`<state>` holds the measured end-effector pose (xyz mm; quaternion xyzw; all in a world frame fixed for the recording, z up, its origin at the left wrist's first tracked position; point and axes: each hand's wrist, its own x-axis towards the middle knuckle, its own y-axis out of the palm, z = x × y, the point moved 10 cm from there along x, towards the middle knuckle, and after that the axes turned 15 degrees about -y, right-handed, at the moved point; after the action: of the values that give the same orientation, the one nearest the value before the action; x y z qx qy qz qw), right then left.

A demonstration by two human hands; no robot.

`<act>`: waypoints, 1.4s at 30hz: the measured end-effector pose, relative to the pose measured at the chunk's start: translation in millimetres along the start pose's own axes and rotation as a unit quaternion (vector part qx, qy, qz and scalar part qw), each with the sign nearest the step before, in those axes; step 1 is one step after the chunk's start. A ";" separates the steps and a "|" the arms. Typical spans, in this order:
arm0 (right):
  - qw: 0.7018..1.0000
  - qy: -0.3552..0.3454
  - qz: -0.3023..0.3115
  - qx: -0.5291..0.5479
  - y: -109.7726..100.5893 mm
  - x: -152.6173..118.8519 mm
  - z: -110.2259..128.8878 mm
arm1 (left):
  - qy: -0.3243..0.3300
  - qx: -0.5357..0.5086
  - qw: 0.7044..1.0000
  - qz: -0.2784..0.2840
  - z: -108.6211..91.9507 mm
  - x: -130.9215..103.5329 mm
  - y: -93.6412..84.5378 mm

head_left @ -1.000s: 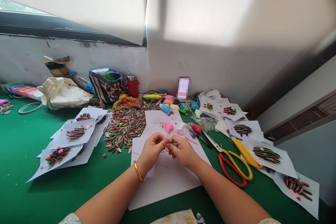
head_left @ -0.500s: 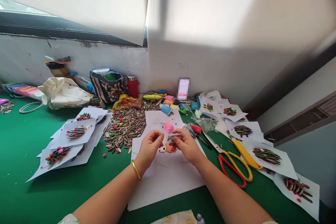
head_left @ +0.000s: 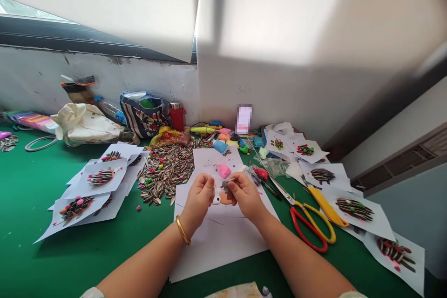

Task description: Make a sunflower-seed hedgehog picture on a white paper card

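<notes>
My left hand (head_left: 201, 195) is closed in a pinch above the white paper (head_left: 216, 256); whatever is between its fingers is too small to make out. Facing it, my right hand (head_left: 246, 195) pinches a small dark grey lump (head_left: 225, 185). Below and between the hands, an orange clay shape (head_left: 223, 198) with a white-and-black eye (head_left: 216, 200) lies on the paper, partly covered by the right fingers. Pink clay (head_left: 223, 170) sits just beyond the fingertips.
Striped seeds (head_left: 165, 170) are heaped left of the paper. Finished seed pictures lie left (head_left: 101, 177) and right (head_left: 356, 208). Scissors (head_left: 310, 223) and a yellow cutter (head_left: 328, 207) lie at the right. A red bottle (head_left: 177, 116), bags and a phone (head_left: 243, 118) stand behind.
My left fingers have closed more tightly and turned upright. The grey stuff in my right hand now looks smaller and more bunched between the fingers.
</notes>
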<state>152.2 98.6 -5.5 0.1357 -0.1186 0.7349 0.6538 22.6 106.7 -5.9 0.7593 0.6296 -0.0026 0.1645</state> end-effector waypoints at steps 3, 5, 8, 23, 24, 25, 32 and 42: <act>0.997 0.013 -0.065 0.028 -24.6 4.1 -0.4 | 0.013 -0.057 0.998 -0.024 -8.2 6.7 -18.7; 0.997 -0.002 -0.067 0.034 -30.1 4.6 1.2 | 0.023 -0.065 0.997 -0.026 -11.4 8.3 -23.0; 0.998 -0.004 -0.009 0.054 -15.2 1.1 -2.0 | 0.012 -0.034 0.999 -0.008 -7.9 6.4 -15.0; 0.994 0.048 -0.008 0.101 7.9 -5.4 -8.9 | 0.039 0.162 0.981 -0.099 -14.5 4.4 -23.6; 0.994 0.047 -0.008 0.101 7.5 -5.8 -8.5 | 0.038 0.164 0.981 -0.101 -14.3 4.5 -24.5; 0.993 0.046 -0.004 0.105 7.7 -6.1 -7.9 | 0.037 0.163 0.981 -0.097 -13.7 4.7 -24.3; 0.992 0.040 0.038 0.111 14.7 -8.2 -7.9 | 0.051 0.166 0.985 -0.011 -2.0 2.2 1.8; 0.992 0.044 0.028 0.117 9.0 -4.9 -1.8 | 0.054 0.155 0.986 -0.015 -8.2 1.9 -3.4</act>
<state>143.7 93.7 -8.8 0.1751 -0.0064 0.7671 0.6171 18.1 111.1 0.6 0.7650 0.6410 -0.0617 0.0101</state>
